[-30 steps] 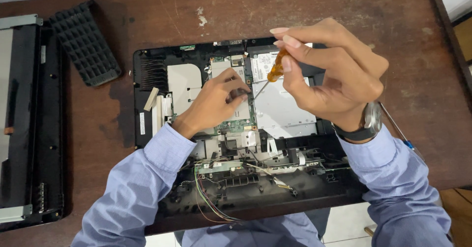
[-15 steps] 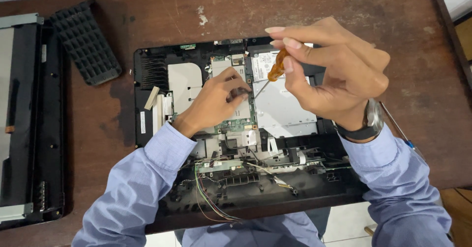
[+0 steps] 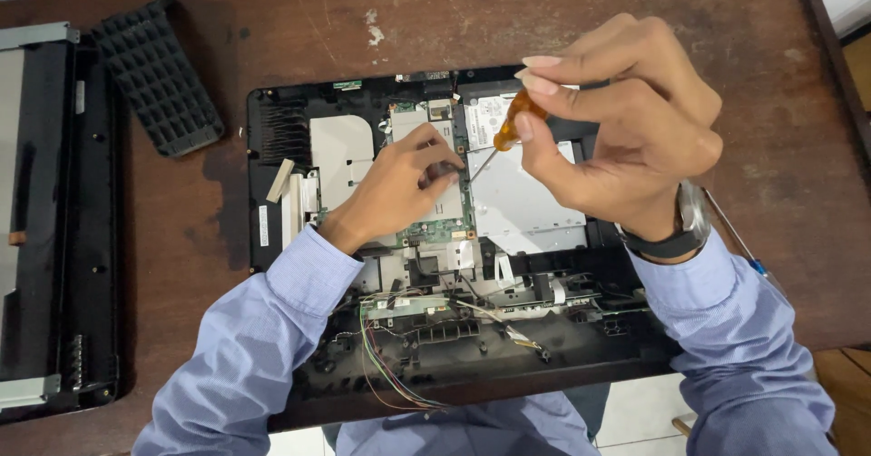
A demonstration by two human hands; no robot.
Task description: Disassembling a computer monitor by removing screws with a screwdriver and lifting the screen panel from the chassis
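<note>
An opened black laptop chassis lies on the brown wooden table, its green circuit board, silver metal drive and loose coloured wires exposed. My right hand grips a small screwdriver with an amber handle; its thin shaft slants down-left to the board. My left hand rests on the board, fingertips pinched right by the screwdriver tip. Whether anything small sits between those fingers is hidden. A watch is on my right wrist.
A black ribbed panel lies at the upper left. A long black and silver cover part fills the left edge. A second thin tool lies on the table by my right sleeve. The table's front edge runs under my arms.
Both hands stay on the same spot; the right hand has shifted only slightly around the screwdriver handle.
</note>
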